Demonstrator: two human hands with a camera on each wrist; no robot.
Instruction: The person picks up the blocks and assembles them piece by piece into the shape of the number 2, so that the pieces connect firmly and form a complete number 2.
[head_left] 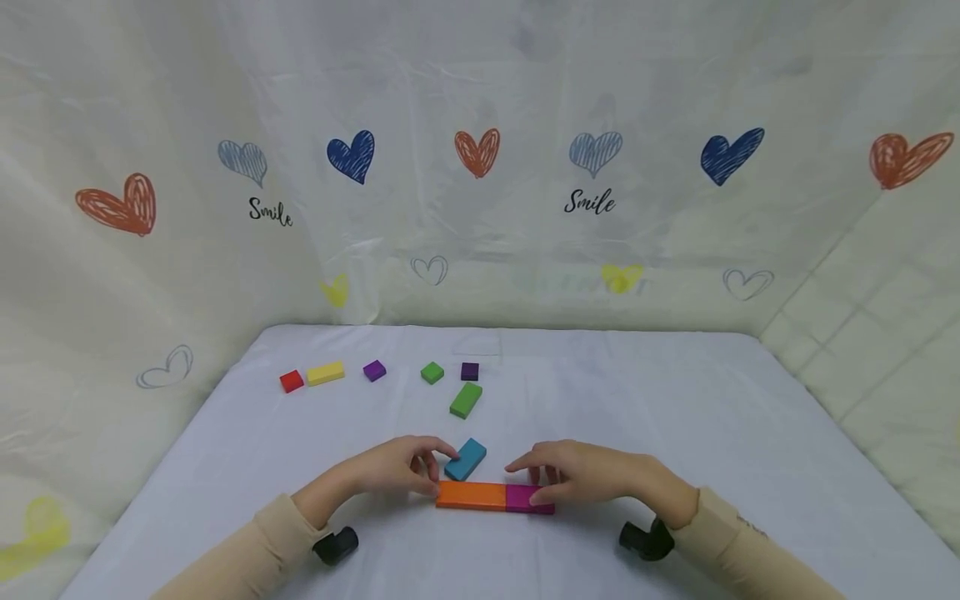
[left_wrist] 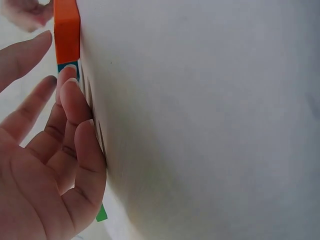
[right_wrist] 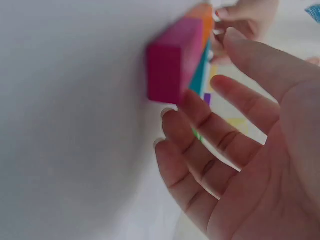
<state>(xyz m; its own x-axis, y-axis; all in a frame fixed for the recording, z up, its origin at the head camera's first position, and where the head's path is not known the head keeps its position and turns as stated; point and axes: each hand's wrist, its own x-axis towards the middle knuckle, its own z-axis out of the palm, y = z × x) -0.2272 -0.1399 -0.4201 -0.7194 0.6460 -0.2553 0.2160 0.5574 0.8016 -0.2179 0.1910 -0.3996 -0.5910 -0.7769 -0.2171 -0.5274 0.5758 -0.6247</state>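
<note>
An orange block (head_left: 471,496) and a magenta block (head_left: 517,498) lie end to end in one row. Behind them a blue block (head_left: 468,458) sits at a slant, close to the orange one. My left hand (head_left: 393,465) is by the row's left end, its index fingertip at the blue block; whether it touches is unclear. In the left wrist view the thumb stands apart from the orange block (left_wrist: 67,35). Around the row's right end is my right hand (head_left: 585,472), fingers loosely bent. The right wrist view shows its thumb off the magenta block (right_wrist: 165,74), with fingertips close beside that block.
Farther back on the white-covered table (head_left: 637,400) lie a green block (head_left: 466,400), a dark purple block (head_left: 469,372), a small green block (head_left: 432,372), a purple block (head_left: 374,371), a yellow block (head_left: 326,373) and a red block (head_left: 292,382). A heart-printed curtain hangs behind.
</note>
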